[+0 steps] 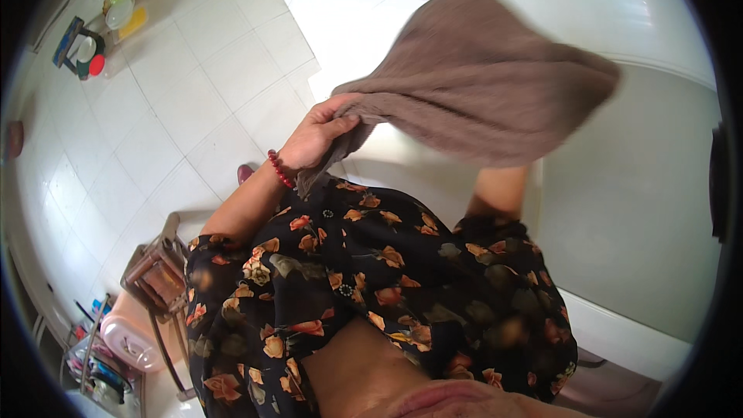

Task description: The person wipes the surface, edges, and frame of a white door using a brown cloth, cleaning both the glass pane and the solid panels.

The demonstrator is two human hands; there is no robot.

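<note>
My left hand, with a red bead bracelet at its wrist, grips one end of a brown cloth. The cloth looks soft, like a towel, and spreads up and to the right, its far edges blurred. One short end hangs below my left hand, near the front of a black floral blouse. My right forearm reaches up under the cloth on the right. The cloth hides my right hand, so its hold cannot be seen.
A brown folding chair stands at lower left, beside a pink plastic bin and a rack of items. Bowls and toys or dishes lie on the tiled floor at upper left. A grey panel with a white edge is at right.
</note>
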